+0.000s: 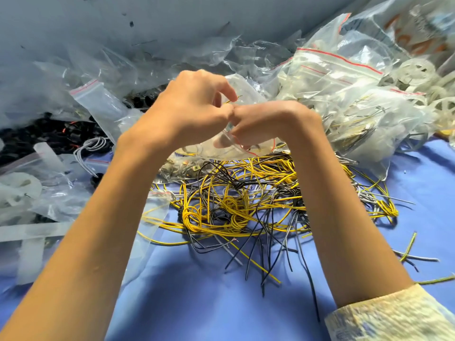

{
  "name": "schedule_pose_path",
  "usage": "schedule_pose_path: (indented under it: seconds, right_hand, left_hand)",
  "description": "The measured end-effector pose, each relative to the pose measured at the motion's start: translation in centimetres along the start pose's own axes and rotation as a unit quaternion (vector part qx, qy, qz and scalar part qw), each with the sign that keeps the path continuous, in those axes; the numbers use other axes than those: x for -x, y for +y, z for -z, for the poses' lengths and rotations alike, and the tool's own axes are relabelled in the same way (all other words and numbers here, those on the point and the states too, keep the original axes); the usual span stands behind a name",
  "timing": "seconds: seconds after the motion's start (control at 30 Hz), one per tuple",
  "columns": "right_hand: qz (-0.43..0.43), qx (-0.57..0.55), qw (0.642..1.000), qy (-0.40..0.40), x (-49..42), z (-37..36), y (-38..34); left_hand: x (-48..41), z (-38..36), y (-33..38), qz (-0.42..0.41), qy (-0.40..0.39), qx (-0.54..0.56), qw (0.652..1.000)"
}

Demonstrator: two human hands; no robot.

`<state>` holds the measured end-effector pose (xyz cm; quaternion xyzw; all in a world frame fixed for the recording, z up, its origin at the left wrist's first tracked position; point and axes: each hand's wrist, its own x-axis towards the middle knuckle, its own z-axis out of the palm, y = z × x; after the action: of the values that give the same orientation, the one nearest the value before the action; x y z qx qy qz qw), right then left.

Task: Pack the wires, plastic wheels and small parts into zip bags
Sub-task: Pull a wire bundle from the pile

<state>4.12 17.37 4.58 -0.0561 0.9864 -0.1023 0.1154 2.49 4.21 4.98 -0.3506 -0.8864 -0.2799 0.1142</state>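
Left hand and right hand: raised together over the desk, thumbs touching, fingers curled, both pinching one clear zip bag with a red seal line; a yellow wire tip pokes up by the left fingers. Directly beneath: loose pile of wires, yellow, black and grey, tangled on the blue desk surface. Just behind the pile: bag of small metal parts. Right: heap of filled zip bags; white plastic wheels at the far edge. Left: empty zip bag, black parts, white wire coil. Patterned sleeve on the right forearm.
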Motion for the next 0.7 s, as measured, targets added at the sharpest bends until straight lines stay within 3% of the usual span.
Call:
schedule_pose_path:
  seconds: [0.27, 0.47, 0.6, 0.7]
  right_hand:
    - [-0.031, -0.097, 0.994, -0.026, -0.05, 0.07, 0.24]
    - [-0.043, -0.008, 0.999, 0.009, 0.11, -0.09, -0.15]
    - [0.014, -0.061, 0.997, 0.035, -0.53, -0.44, -0.39]
    - [0.009, -0.003, 0.999, 0.032, -0.74, -0.51, 0.02]
  left_hand:
    - [0.31, 0.43, -0.19, 0.012, 0.011, 0.008, 1.000]
    - [0.37, 0.33, -0.03, -0.002, -0.005, -0.011, 1.000]
    - [0.24, 0.36, -0.06, -0.003, -0.005, -0.018, 1.000]
    - [0.33, 0.68, -0.16, 0.016, 0.003, -0.014, 1.000]
